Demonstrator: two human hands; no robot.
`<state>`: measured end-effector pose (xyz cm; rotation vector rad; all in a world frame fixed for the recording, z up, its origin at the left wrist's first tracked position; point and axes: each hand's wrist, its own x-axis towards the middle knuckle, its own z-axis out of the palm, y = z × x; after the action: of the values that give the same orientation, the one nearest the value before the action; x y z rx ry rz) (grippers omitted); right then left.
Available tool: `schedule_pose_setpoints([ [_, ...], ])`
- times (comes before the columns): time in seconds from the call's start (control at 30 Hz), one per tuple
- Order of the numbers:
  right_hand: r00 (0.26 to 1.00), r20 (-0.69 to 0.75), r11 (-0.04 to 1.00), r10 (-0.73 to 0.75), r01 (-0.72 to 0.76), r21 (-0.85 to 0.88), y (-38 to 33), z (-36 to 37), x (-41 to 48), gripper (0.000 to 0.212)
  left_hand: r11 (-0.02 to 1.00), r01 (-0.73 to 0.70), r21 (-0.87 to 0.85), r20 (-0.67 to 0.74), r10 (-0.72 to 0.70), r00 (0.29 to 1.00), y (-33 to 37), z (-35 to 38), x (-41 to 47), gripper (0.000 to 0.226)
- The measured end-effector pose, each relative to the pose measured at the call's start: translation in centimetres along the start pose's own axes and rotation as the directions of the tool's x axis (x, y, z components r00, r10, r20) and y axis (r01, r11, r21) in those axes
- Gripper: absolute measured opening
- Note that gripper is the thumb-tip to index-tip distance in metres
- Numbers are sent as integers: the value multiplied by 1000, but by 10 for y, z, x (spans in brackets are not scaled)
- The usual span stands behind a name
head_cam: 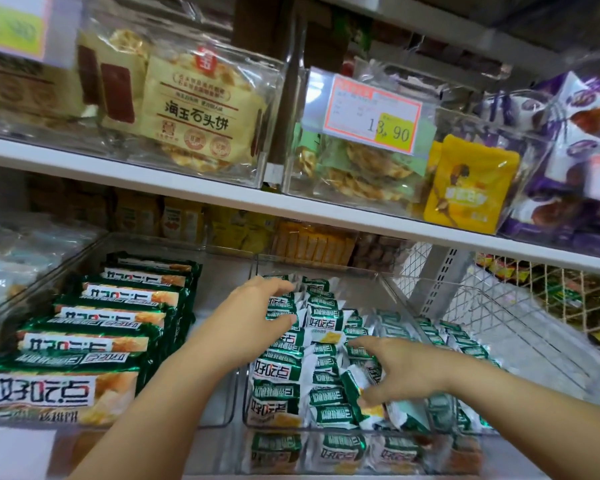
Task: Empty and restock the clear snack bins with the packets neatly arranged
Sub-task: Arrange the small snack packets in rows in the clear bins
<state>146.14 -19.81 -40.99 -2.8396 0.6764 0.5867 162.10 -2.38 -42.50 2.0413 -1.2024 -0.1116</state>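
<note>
Nearest to me, below my right wrist, a front row of packets [336, 452] lies flat and face-up behind clear plastic; whether that is a second tier or a separate tray, I cannot tell. Just above it my right hand [409, 370] reaches into the clear bin [361, 291]; forefinger stretched out over the top, thumb tucked underneath, it pinches a tilted packet [355, 381] that leans out of line with its neighbours. Around that grip the small green packets [323, 351] stand on edge in rough rows; those on the thumb side look orderly, those under the palm and wrist are tumbled. Further in, my left hand [253, 306] curls over the rear rows, fingers above and thumb below, clasping a few of the small green packets between them. Beyond its fingertips the back of the bin is bare floor. Outside my left forearm, the neighbouring bin [219, 271] holds long green packs [94, 341] stacked evenly. Above everything, the upper shelf [187, 188] carries other bins and a price tag [374, 114].

I judge restocking well advanced; the bin is mostly refilled, and what remains is straightening the loose packets near my right hand and filling the rear gap.
</note>
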Motion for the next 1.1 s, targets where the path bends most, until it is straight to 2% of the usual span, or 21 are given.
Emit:
schedule_pose_setpoints([
  [0.07, 999, -5, 999, 46, -46, -6, -2, 2, 0, 95, 1000, -2, 4, -3, 2, 1000, -1, -2, -1, 48],
  [0.17, 998, -65, 998, 8, -4, 56, -8, 1, -6, 81, 1000, 22, 16, -4, -22, 1000, -7, -4, -3, 48],
  [0.27, 960, -281, 968, -8, 78, 240, -14, -5, 3, 77, 999, 40, -5, -36, -40, 999, -12, -7, -3, 47],
  [0.3, 931, -364, 971, -6, 93, 221, -14, -7, 9, 74, 999, 39, -11, -49, -40, 998, -13, -8, -3, 46],
  [0.37, 883, -468, 998, -37, 60, 33, -15, -6, 24, 67, 999, 38, -20, -68, -40, 997, -14, -9, -2, 46],
  [0.43, 866, -490, 991, -96, 37, -128, -18, -1, 37, 60, 999, 43, -28, -68, -45, 997, -14, -10, -2, 46],
  [0.6, 827, -472, 938, -306, 179, -297, -14, 7, 57, 52, 999, 44, -21, -44, -44, 998, -16, -7, -1, 46],
  [0.73, 770, -505, 887, -390, 167, -431, -15, 13, 64, 47, 999, 50, -10, -48, -50, 998, -20, -5, 1, 46],
  [0.83, 756, -547, 909, -359, 150, -390, -19, 10, 67, 44, 998, 55, -5, -42, -55, 998, -20, -3, 3, 47],
  [1.03, 827, -510, 971, -238, 214, -106, -6, 2, 43, 57, 998, 57, 4, -20, -57, 998, -18, -6, -1, 47],
  [1.1, 849, -479, 971, -224, 238, -31, 4, 0, 25, 51, 998, 66, -19, -20, -66, 998, -19, -8, -3, 46],
])
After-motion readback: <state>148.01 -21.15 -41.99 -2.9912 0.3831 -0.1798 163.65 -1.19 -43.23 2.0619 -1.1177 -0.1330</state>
